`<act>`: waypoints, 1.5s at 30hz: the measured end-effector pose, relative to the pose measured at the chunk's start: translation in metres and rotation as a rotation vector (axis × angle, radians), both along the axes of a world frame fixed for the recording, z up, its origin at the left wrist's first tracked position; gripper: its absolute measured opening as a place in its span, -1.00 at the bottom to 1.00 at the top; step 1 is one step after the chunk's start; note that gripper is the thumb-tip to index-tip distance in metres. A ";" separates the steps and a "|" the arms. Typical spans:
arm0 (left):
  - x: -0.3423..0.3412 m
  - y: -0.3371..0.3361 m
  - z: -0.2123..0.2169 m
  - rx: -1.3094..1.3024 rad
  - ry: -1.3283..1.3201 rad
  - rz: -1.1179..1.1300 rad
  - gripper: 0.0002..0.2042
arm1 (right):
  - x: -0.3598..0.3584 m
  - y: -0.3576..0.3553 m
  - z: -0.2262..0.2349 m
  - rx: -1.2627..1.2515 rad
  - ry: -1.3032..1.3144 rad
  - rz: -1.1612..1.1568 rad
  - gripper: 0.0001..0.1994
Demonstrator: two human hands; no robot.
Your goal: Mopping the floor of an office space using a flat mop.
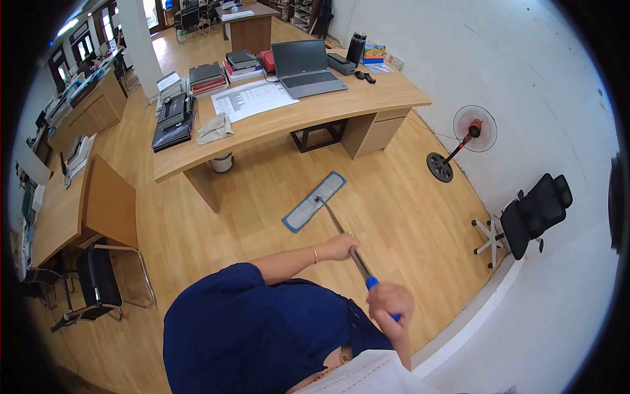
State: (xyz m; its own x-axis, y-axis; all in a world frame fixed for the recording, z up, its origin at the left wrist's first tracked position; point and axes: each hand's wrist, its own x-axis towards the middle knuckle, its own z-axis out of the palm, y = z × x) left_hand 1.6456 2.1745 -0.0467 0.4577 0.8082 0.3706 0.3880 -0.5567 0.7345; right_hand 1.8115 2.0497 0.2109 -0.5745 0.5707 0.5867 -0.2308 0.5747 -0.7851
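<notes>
- The flat mop [314,201] sits on the wooden floor [262,190] just in front of the curved desk, its grey pad with blue edging lying flat and turned at an angle.
- Its thin metal pole [341,233] runs back from the pad to the person, ending in a blue grip at the top.
- Left hand [341,247] is wrapped around the pole about midway; right hand [390,303] is closed over the blue grip at the end. Both hands are holding the mop, nothing else.
- Handling-wise I'd guess it's light and stiff, pad soft, head probably swivels, so one hand high and one mid-pole looks like the sane grip.
- Further out: the tabletop [341,102] carries an open laptop [303,65], a big printed sheet [252,98], stacks of books and folders, and a folded cloth [214,128] near the edge.
- A small bin [222,161] stands under the desk.
- Off to the right, a red-centred standing fan [469,134] and a black office chair [531,213] sit by the white wall.
</notes>
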 end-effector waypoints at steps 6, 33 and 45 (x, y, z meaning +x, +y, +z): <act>-0.086 0.021 0.047 -0.030 0.029 0.328 -0.68 | -0.080 0.079 -0.053 0.041 -0.056 -0.128 -0.89; -0.153 -0.012 0.180 0.638 0.242 0.622 -0.91 | -0.228 0.323 -0.274 0.089 -0.646 -0.046 -0.79; -0.156 -0.084 0.295 0.675 0.166 0.417 -0.89 | -0.184 0.219 -0.268 -0.171 -0.294 -0.065 -0.72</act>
State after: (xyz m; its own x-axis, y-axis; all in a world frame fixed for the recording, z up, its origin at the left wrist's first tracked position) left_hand 1.4894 2.0900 0.2487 0.2596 0.5507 0.7933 0.7361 -0.6446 0.2066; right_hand 1.6273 2.2691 -0.0569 -0.6642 0.6872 0.2942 0.0525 0.4355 -0.8987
